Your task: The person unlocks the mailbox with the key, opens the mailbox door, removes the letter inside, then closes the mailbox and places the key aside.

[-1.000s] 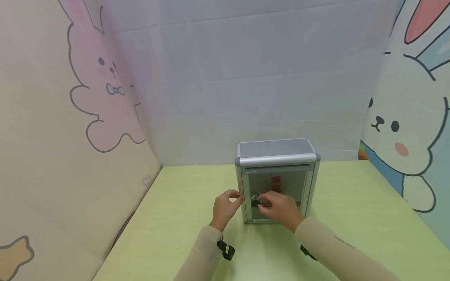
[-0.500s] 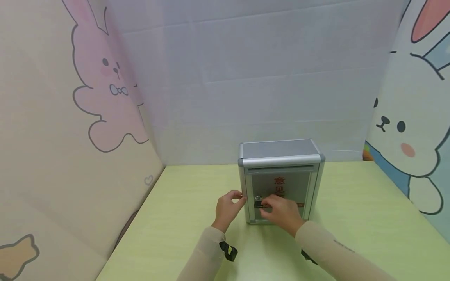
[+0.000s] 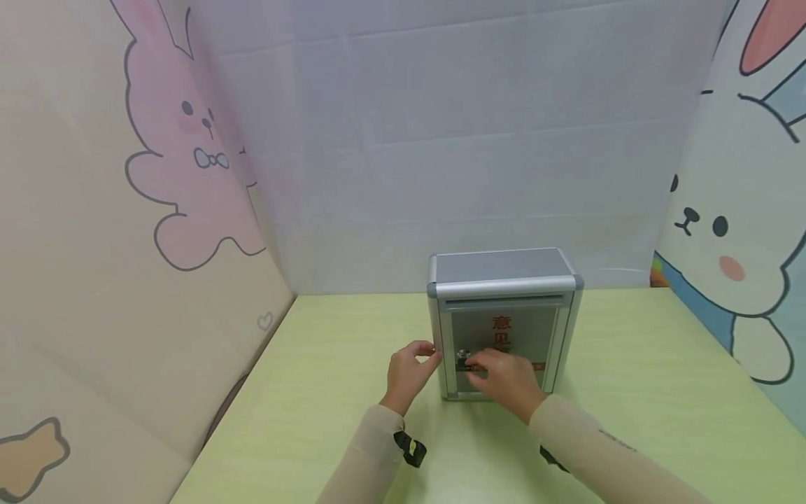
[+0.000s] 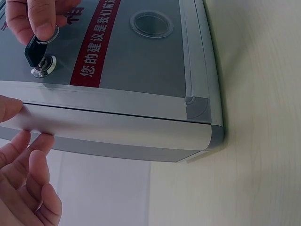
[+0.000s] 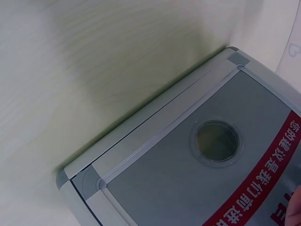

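A grey suggestion box (image 3: 508,269) with a silver metal frame stands upright on the table, its front facing me. On the left of its front panel is a round chrome lock (image 4: 44,67) with a black-headed key (image 4: 35,51) in it. My right hand (image 3: 508,381) pinches the key's head between thumb and finger; a metal ring shows by the fingertips. My left hand (image 3: 406,378) holds the box's left edge, thumb near the front seam and fingertips (image 4: 44,140) on the side. Only a fingertip of the right hand enters the right wrist view.
The pale yellow-green table (image 3: 352,329) runs around the box. Close behind is a white cloth backdrop (image 3: 403,182), with rabbit-printed panels on both sides. A round window (image 5: 216,141) and a red lettered strip (image 5: 263,181) mark the box's front.
The head view has shifted a little, so the box appears slightly farther right. My right hand sits a touch lower against the panel, still pinching the key. The left hand keeps its hold.
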Demonstrator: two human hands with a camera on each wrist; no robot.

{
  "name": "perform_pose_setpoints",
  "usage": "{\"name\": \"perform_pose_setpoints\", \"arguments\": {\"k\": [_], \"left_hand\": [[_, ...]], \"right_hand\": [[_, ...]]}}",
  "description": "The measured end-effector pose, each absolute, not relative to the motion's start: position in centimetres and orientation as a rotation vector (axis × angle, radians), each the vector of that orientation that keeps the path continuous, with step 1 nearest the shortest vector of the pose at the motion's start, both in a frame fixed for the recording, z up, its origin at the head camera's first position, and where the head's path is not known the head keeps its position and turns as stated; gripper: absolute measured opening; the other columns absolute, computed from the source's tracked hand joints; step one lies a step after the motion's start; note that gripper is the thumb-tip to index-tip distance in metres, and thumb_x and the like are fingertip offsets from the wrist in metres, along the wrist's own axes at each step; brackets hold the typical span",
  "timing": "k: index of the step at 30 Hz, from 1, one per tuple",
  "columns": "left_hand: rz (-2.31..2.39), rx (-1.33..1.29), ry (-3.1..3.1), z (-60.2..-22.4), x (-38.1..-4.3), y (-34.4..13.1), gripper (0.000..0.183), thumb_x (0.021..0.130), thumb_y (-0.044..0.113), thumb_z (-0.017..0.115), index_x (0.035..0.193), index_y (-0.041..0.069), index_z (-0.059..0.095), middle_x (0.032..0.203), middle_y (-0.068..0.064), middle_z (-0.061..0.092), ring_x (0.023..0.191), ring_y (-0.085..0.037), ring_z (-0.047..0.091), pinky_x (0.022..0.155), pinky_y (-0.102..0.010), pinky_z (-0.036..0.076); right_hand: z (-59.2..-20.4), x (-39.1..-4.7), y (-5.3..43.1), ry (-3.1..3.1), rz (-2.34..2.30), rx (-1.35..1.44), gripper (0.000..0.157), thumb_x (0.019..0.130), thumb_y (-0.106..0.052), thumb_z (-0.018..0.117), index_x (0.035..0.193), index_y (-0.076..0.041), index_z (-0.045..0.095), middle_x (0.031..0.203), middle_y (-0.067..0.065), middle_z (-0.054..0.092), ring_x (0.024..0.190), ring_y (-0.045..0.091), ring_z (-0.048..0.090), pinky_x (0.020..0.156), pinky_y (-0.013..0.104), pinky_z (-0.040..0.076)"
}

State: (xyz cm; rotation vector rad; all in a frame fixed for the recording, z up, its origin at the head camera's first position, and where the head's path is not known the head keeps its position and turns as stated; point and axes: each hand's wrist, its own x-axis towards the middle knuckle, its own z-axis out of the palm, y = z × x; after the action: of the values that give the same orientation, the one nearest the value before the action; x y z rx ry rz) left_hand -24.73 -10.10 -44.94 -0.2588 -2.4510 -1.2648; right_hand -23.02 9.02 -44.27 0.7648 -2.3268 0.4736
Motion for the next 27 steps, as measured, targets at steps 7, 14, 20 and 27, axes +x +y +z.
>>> {"name": "perform_pose_setpoints", "arguments": {"k": [7,14,20,27], "left_hand": [[-1.268,-0.261,-2.443,-44.9,-24.6,-10.0,0.017,0.081,0.018,0.072,0.088,0.003,0.070,0.083,-0.008,0.072,0.068,-0.021,0.064,0.057,-0.027,0.045],[-1.278,-0.266,-2.420,-44.9,-24.6,-9.9,0.016,0.081,0.017,0.072,0.087,0.003,0.070,0.083,-0.009,0.072,0.076,-0.029,0.066,0.061,-0.029,0.047],[-1.287,-0.277,-2.424,-44.9,-24.8,-10.0,0.016,0.082,0.018,0.072,0.088,0.003,0.070,0.084,-0.009,0.072,0.080,-0.030,0.066,0.064,-0.031,0.048],[-1.288,-0.283,-2.440,-45.0,-24.7,-10.2,0.018,0.083,0.019,0.071,0.090,0.003,0.070,0.085,-0.009,0.072,0.081,-0.032,0.066,0.064,-0.032,0.049]], "right_hand": [[-44.2,-23.0,9.1,-2.304,0.442,0.785,0.017,0.067,-0.017,0.085,0.078,-0.015,0.072,0.070,-0.006,0.066,0.051,0.005,0.057,0.040,0.014,0.033],[-44.6,-23.0,8.8,-2.278,0.466,0.744,0.021,0.064,-0.018,0.086,0.074,-0.014,0.068,0.068,-0.006,0.066,0.046,0.005,0.053,0.038,0.015,0.031],[-44.6,-22.7,8.2,-2.251,0.464,0.681,0.028,0.064,-0.017,0.086,0.065,-0.013,0.059,0.064,-0.003,0.064,0.040,0.002,0.041,0.036,0.016,0.027],[-44.5,-22.2,8.1,-2.324,0.501,0.685,0.030,0.071,-0.014,0.082,0.062,-0.012,0.054,0.054,-0.003,0.055,0.042,-0.001,0.028,0.037,0.017,0.024]]}}
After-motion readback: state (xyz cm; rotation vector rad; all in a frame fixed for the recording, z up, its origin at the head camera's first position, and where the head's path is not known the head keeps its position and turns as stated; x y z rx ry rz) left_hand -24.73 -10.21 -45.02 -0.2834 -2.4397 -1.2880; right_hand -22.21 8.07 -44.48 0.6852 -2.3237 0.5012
